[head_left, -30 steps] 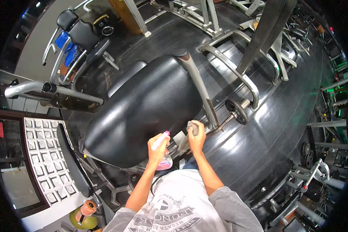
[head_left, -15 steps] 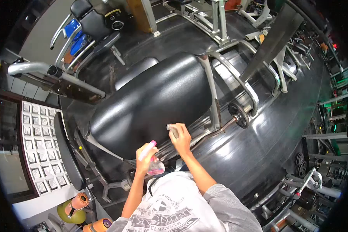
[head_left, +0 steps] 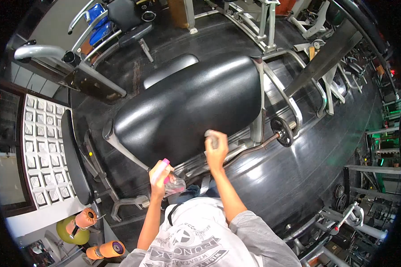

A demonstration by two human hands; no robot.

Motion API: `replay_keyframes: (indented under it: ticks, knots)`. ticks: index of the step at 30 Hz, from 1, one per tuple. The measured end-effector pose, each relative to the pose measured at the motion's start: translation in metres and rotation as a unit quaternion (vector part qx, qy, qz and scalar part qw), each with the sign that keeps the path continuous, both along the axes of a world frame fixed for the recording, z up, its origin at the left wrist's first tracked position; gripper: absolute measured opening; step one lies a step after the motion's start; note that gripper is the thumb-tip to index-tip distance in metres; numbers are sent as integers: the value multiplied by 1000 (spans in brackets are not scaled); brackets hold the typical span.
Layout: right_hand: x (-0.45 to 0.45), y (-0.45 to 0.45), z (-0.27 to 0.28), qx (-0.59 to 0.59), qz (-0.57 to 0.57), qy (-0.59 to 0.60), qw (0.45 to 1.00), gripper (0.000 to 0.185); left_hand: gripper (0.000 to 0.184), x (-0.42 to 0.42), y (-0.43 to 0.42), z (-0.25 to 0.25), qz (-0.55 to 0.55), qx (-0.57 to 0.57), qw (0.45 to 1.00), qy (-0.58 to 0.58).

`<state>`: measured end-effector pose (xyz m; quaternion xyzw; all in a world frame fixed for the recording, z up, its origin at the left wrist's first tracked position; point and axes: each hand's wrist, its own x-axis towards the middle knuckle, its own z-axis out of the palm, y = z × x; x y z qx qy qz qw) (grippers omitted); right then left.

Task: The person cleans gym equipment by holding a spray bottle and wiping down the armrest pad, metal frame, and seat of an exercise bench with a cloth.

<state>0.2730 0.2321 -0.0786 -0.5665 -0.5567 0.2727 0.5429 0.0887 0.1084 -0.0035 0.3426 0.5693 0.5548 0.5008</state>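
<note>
My left hand [head_left: 158, 178] is wrapped round the neck of a spray bottle [head_left: 175, 186]. Its body is clear, and its pink and white spray head points toward the black padded bench [head_left: 187, 107]. Over the near edge of that bench, my right hand [head_left: 216, 149] is closed on a small crumpled grey cloth [head_left: 214, 141], mostly hidden by the fingers. Whether the cloth touches the pad I cannot tell. The bench's smooth pad reflects light and fills the middle of the view.
A bent bar with a weight plate [head_left: 282, 131] lies along the bench's near right side. A narrow black backrest [head_left: 75, 155] stands at left, near orange foam rollers [head_left: 106, 251]. Metal-framed machines [head_left: 263, 26] stand beyond the bench, and a rack [head_left: 374, 169] at right.
The view has shifted, so the bench sits further right. My right hand is turned more upright, still over the bench's near edge. The spray bottle has tilted in my left hand.
</note>
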Motion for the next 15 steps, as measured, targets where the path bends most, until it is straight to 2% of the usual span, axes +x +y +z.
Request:
replay_keyframes:
  ticks: [2,4,5,6,8,10,12,14,15]
  knots:
    - [-14,-28,0,-12,76,-46,996,23,24,-2,-5,0,-7,17,1000,0]
    - [-13,-33,-2,-18,89,-65,994,24,34,-5,-10,0,-31,20,999,28]
    - [-5,-28,-3,-15,75,-72,994,24,26,-11,-14,-3,-57,49,997,8]
    - [2,-23,-5,-13,62,-78,995,24,26,-13,-18,-4,-54,49,997,8]
    - [16,-4,-5,4,-22,-89,996,21,34,-17,-26,-5,-39,61,997,7]
    - [24,12,-1,-10,-113,-83,990,19,33,-26,-34,-7,-52,81,995,24]
    - [19,18,3,-17,-131,-57,990,20,32,-31,-42,-7,-66,100,992,41]
    - [0,13,0,11,-138,-29,990,19,30,-36,-50,-4,-59,19,994,88]
    - [-14,5,4,25,-113,-31,993,18,30,-39,-53,-7,-57,21,994,87]
